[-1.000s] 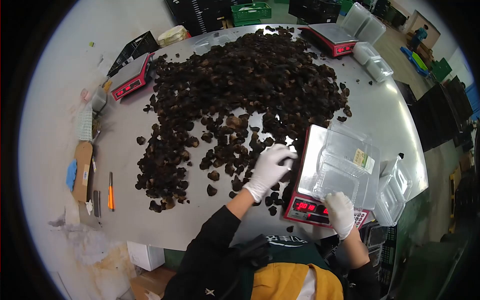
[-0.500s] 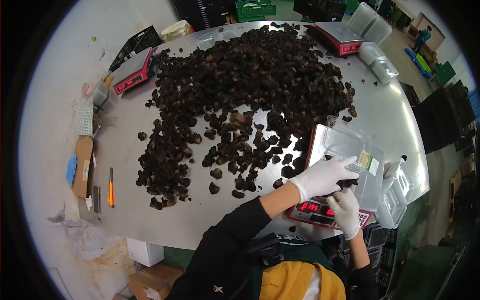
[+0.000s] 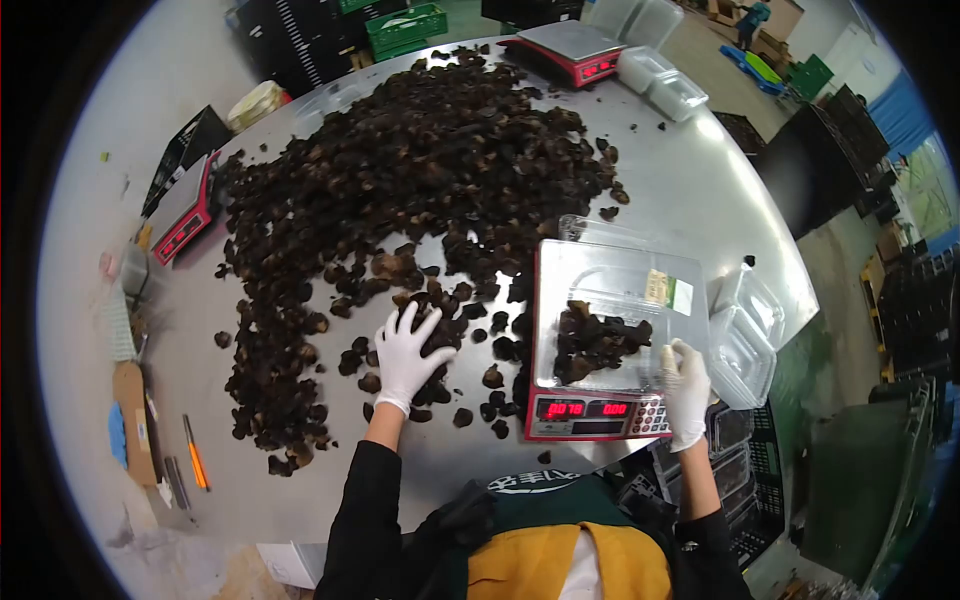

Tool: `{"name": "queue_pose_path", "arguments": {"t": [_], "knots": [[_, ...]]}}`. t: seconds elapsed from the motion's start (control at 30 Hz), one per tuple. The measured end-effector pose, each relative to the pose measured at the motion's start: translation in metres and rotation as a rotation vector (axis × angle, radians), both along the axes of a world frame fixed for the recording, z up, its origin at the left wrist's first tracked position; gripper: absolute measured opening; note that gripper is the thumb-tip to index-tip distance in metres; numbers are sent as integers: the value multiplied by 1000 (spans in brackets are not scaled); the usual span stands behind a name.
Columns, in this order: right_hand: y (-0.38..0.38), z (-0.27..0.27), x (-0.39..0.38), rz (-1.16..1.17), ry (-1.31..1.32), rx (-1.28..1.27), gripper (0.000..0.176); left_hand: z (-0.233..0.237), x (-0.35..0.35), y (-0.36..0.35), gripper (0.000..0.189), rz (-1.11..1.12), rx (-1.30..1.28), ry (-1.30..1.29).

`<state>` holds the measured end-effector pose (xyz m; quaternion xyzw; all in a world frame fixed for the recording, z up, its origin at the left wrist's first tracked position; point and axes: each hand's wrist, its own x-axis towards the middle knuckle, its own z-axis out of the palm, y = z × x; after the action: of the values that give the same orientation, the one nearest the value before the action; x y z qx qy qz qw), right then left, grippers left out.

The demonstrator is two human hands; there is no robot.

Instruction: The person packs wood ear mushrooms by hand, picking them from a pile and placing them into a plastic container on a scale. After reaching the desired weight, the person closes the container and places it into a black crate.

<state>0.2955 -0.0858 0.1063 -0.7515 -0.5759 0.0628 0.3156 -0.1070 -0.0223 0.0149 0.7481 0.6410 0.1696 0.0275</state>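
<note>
My gloved left hand, fingers spread, rests on loose dark brown mushroom pieces in front of the main heap. A clear plastic box with a small clump of mushroom pieces in it sits on a red-framed digital scale, whose red display reads about 0.078. At the box's right side, my gloved right hand has its fingers curled together on the box's edge. A white and green label shows at the back of the box.
A large mushroom heap covers the steel table's middle. More scales stand at the back and left. Clear boxes lie beside my scale. An orange-handled tool lies at left. A person stands far off.
My left hand has left the box and moved left onto the loose mushrooms, its fingers spreading. My right hand shifted to the box's right edge. The display dropped from about 0.195. The view turned.
</note>
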Motion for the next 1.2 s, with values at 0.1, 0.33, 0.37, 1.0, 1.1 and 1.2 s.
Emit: {"name": "queue_pose_path", "arguments": {"t": [0.1,0.33,0.37,1.0,1.1,1.2], "knots": [[1,0,-5,-4,-9,45,29,-2,0,2,47,-10,-10,-14],[0,9,4,-10,26,43,26,-14,-21,33,21,68,16,-578],[-2,8,3,-20,26,45,26,-7,-16,36,20,109,-46,-660],[-4,-16,-4,41,620,-173,35,111,200,9,46,-897,70,-168],[-1,-6,-6,56,780,-207,32,119,190,8,44,-807,167,-503],[-6,-24,9,32,543,-63,33,109,142,23,28,-378,120,-475]]}}
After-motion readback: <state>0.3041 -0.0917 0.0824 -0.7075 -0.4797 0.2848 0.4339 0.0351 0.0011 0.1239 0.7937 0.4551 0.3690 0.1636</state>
